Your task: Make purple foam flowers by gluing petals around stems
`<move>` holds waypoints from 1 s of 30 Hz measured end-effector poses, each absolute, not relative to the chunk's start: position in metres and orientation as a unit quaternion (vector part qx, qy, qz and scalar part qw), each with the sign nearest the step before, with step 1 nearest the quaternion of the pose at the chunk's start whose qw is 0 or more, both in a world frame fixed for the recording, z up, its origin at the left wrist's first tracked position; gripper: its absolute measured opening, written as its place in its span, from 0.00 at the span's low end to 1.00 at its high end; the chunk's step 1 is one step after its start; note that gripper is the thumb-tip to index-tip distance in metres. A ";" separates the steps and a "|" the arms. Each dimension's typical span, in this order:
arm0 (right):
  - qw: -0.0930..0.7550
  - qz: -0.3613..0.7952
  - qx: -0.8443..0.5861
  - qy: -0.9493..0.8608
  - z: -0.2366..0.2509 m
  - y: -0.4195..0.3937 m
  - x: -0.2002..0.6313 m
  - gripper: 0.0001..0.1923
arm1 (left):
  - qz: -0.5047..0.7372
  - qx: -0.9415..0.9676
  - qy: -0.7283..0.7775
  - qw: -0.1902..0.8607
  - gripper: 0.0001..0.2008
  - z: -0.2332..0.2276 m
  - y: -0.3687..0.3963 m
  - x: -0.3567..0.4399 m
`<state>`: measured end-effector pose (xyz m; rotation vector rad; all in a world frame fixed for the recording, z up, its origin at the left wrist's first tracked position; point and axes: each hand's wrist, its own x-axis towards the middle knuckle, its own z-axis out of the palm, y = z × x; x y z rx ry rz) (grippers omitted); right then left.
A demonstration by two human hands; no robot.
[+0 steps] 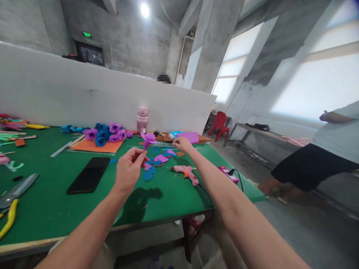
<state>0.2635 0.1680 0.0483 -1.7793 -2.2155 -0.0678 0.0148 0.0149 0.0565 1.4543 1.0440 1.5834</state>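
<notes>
Left hand: our left hand (129,169) pinched shut on the purple foam flower (148,139), holding it up by its base above the green table (50,209), likely to keep the bloom clear.
Right hand: our right hand (182,144) reached far over the loose petals (158,160), fingers curled low; we could not tell if it gripped anything.
Glue gun: the pink glue gun (186,172) lay just right of the petals, under our forearm, cord trailing off the edge.
Phone: a black phone (88,175) lay flat, left of the hands.
Far side: finished flowers (106,134) and a pink bottle (142,118) stood by the white partition (84,97).
Right: another person (316,160) stood well apart.
</notes>
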 end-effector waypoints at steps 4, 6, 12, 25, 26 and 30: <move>0.135 -0.029 -0.633 -0.762 0.050 0.173 0.272 0.11 | 0.613 0.561 0.416 0.369 0.08 0.059 0.014 0.013; 0.124 -0.022 -0.629 -0.767 0.044 0.174 0.268 0.11 | 0.614 0.558 0.418 0.370 0.08 0.060 0.014 0.012; 0.095 -0.006 -0.620 -0.779 0.031 0.177 0.246 0.14 | 0.616 0.556 0.426 0.360 0.07 0.060 0.012 0.011; 0.002 0.025 -0.635 -0.772 0.014 0.156 0.202 0.10 | 0.649 0.527 0.428 0.345 0.06 0.063 0.011 0.010; -0.001 0.026 -0.644 -0.765 0.013 0.156 0.201 0.11 | 0.648 0.528 0.428 0.342 0.06 0.063 0.011 0.010; 0.005 0.028 -0.663 -0.748 0.012 0.155 0.195 0.17 | 0.645 0.530 0.434 0.339 0.05 0.065 0.010 0.009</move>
